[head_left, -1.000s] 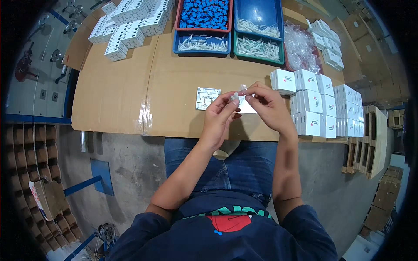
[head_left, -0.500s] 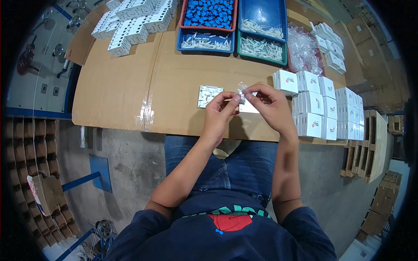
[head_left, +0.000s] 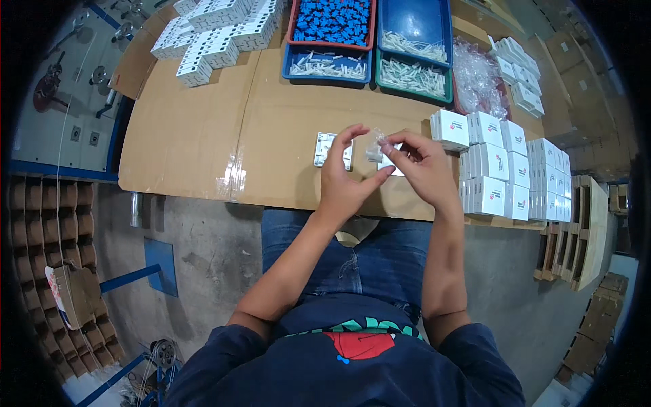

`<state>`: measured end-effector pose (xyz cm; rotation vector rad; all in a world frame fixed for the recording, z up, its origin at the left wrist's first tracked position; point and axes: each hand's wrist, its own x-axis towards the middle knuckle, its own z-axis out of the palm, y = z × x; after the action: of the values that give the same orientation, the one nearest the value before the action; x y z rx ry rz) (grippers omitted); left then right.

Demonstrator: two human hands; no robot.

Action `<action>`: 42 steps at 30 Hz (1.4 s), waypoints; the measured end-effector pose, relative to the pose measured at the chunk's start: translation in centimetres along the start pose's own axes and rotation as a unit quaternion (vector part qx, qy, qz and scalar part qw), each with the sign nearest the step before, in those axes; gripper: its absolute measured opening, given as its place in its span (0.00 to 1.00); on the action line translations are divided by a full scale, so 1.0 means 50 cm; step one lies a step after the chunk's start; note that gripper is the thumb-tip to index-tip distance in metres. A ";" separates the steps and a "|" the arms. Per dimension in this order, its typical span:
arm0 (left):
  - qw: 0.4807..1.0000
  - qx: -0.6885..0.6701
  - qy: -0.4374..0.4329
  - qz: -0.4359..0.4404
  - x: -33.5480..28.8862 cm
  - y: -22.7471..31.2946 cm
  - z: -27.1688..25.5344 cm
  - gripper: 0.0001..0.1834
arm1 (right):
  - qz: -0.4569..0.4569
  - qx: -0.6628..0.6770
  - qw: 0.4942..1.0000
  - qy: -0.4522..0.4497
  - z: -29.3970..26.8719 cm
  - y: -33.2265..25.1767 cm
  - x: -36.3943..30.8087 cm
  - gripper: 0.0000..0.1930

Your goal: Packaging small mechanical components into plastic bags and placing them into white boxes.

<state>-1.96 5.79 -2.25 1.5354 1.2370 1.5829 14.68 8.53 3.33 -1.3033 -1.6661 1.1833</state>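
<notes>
Between the thumb and fingers of my right hand (head_left: 422,166) is a small clear plastic bag (head_left: 373,147); whatever is inside it is too small to make out. My left hand (head_left: 342,180) is open beside it, thumb and fingers spread wide and apart from the bag. Partly behind the left fingers, a white square device housing (head_left: 324,146) lies on the cardboard-covered table (head_left: 278,152). A second flat white piece (head_left: 389,165) rests under the right hand, mostly hidden by it.
At the back stand a red tray of blue parts (head_left: 332,22), blue trays (head_left: 327,65) and a green tray (head_left: 412,80) of white pieces, and a heap of clear bags (head_left: 478,78). White boxes (head_left: 489,159) are stacked right; white units (head_left: 224,47) are piled far left.
My left hand has let go of the small bag and opened, its fingers spreading away. The right hand still holds the bag. The whole view has shifted slightly.
</notes>
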 end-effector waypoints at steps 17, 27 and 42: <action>0.997 -0.034 0.021 -0.065 -0.026 -0.077 0.000 0.26 | -0.030 -0.064 0.997 -0.033 0.054 0.006 0.005 0.09; 0.986 -0.029 0.099 -0.127 -0.032 -0.152 -0.064 0.25 | -0.025 -0.159 0.984 0.074 0.026 0.056 0.126 0.12; 0.980 0.036 0.122 -0.150 -0.042 -0.214 -0.095 0.26 | -0.070 -0.455 0.884 0.077 0.044 0.214 0.466 0.07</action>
<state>-8.20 7.03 -12.32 1.1526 1.5938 1.5712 10.44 31.39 -7.68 -1.6975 -2.2394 0.1360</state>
